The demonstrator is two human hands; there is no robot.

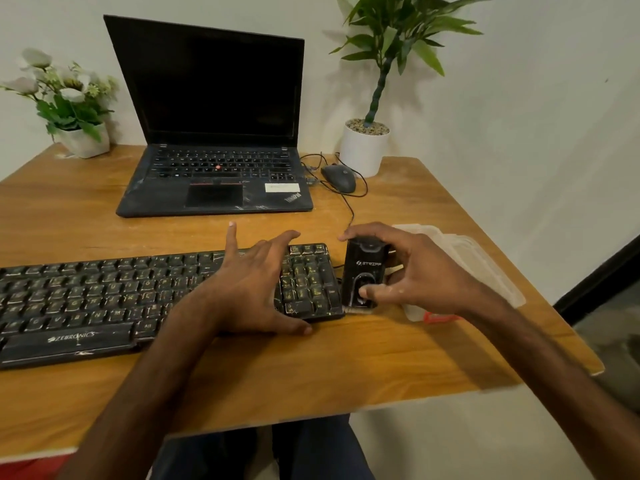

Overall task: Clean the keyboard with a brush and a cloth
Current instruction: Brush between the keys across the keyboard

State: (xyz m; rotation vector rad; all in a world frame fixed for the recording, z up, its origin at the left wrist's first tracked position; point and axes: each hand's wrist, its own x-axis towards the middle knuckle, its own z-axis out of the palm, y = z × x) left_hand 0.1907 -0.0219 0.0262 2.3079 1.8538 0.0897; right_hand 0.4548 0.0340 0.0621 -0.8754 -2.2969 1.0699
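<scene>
1. The Zebronics keyboard [104, 296] lies on the wooden desk [311, 375], its long axis running left to right.
2. The left hand [249, 285], fingers spread and straight, rests over the number-pad end and grips nothing.
3. The right hand [415, 271] is curled round the black STRIFF brush [363, 268].
4. The brush stands just beside the keyboard's right edge, so the keys lie to its left.

Bare forearms [194, 344] and dark blue trousers [322, 452] show.
</scene>
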